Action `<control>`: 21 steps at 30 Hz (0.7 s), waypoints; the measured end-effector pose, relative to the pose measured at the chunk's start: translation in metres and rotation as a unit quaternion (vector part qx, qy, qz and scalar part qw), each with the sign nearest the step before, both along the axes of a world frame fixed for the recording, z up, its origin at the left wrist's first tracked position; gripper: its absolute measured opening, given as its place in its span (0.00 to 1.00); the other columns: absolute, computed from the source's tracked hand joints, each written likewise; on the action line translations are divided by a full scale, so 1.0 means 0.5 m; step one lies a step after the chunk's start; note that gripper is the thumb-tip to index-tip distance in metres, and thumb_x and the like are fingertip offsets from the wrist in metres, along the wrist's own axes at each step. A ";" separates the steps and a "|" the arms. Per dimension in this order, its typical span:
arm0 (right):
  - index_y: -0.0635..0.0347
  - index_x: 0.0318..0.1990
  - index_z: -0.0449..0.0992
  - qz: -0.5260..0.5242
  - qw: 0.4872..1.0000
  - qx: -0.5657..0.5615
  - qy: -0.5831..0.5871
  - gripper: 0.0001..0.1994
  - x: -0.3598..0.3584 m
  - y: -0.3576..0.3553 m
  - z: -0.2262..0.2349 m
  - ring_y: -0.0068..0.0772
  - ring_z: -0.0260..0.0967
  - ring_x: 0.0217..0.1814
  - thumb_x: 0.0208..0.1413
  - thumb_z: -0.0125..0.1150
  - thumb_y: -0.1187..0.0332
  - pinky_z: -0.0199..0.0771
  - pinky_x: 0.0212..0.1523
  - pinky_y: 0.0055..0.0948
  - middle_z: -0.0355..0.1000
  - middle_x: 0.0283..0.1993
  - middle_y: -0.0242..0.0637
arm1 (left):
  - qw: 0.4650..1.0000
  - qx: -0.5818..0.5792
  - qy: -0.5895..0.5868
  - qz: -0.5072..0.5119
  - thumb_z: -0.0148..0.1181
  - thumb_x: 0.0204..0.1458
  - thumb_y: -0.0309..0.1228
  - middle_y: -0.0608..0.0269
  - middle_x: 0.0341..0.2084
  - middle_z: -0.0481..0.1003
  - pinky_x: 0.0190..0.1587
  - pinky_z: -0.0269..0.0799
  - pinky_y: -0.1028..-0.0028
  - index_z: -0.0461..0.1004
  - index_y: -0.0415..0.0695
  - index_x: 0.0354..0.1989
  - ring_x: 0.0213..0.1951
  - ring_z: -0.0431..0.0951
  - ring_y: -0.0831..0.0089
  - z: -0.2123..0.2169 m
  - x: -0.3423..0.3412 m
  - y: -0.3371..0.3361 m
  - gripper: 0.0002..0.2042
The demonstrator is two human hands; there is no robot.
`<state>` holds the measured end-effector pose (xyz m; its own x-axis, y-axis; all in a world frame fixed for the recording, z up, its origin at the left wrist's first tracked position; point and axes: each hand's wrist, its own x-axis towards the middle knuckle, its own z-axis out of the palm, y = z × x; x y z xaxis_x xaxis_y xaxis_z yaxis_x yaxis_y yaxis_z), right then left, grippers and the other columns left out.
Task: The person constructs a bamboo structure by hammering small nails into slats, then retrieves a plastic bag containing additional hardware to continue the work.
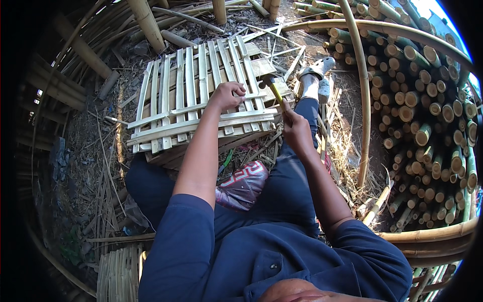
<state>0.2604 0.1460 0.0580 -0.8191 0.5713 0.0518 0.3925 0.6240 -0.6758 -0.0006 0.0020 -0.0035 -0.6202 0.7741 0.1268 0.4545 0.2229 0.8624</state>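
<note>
Left hand (227,95) is curled over the near right part of a bamboo slat panel (196,100), fingers bent down onto one of the slats, pinching or pressing something there, too small to make out. Right hand (296,127) is closed around the yellow handle of a hammer (270,85), whose dark head sits up just above the panel's right edge, close to the left-hand fingers. So that's two hands, one hammer, one panel. The panel lies flat on the ground right in front of the person's knees, a bit tilted, and I count roughly ten or eleven upright slats crossed by about three long strips along the near side, with one wider flat board (262,67) showing under the slats at the far right. Both legs are in dark blue trousers, and one foot in a grey clog (317,68) with a white sock sticks out past the panel on the right. There's one red and white patterned cloth (244,183) between the thighs. On the far right is a big stack of cut bamboo poles (427,105) seen end-on, way too many to count, and one long pole (363,100) arcs in front of it. Lower left has one smaller bundle of thin slats (118,274).
</note>
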 end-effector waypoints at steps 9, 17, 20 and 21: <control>0.44 0.71 0.71 0.010 1.000 0.016 0.007 0.25 -0.004 -0.002 -0.015 0.60 0.79 0.45 0.67 0.54 0.69 0.74 0.47 0.50 0.78 0.41 0.59 | 1.000 -0.006 0.009 0.029 0.76 0.47 0.22 0.55 0.49 0.84 0.61 0.77 0.68 0.85 0.37 0.30 0.56 0.83 0.62 0.012 0.016 0.008 0.05; 0.47 0.75 0.66 -0.011 0.975 0.063 0.213 0.26 0.005 -0.020 0.063 0.64 0.72 0.29 0.70 0.58 0.68 0.69 0.29 0.43 0.71 0.28 0.64 | 1.000 -0.012 -0.013 0.024 0.76 0.48 0.23 0.54 0.51 0.84 0.64 0.73 0.65 0.85 0.39 0.32 0.62 0.80 0.61 0.003 0.014 0.001 0.05; 0.50 0.72 0.70 -0.011 0.994 0.104 -0.026 0.26 0.007 -0.022 -0.009 0.65 0.78 0.37 0.66 0.53 0.69 0.73 0.38 0.56 0.77 0.33 0.61 | 1.000 0.001 -0.013 0.025 0.75 0.47 0.22 0.55 0.48 0.84 0.62 0.74 0.65 0.85 0.39 0.29 0.62 0.80 0.60 0.008 0.016 0.011 0.04; 0.46 0.73 0.69 -0.004 0.998 0.061 -0.015 0.26 -0.001 -0.017 -0.037 0.64 0.79 0.40 0.66 0.53 0.69 0.73 0.42 0.58 0.78 0.37 0.60 | 1.000 0.006 -0.004 0.024 0.75 0.47 0.21 0.55 0.47 0.85 0.61 0.76 0.66 0.85 0.39 0.29 0.61 0.81 0.61 0.010 0.015 0.013 0.04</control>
<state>0.2598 0.1376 0.0394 -0.8170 0.5685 0.0961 0.4169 0.6976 -0.5826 0.0071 0.0085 0.0017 -0.6574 0.7421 0.1306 0.4371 0.2343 0.8684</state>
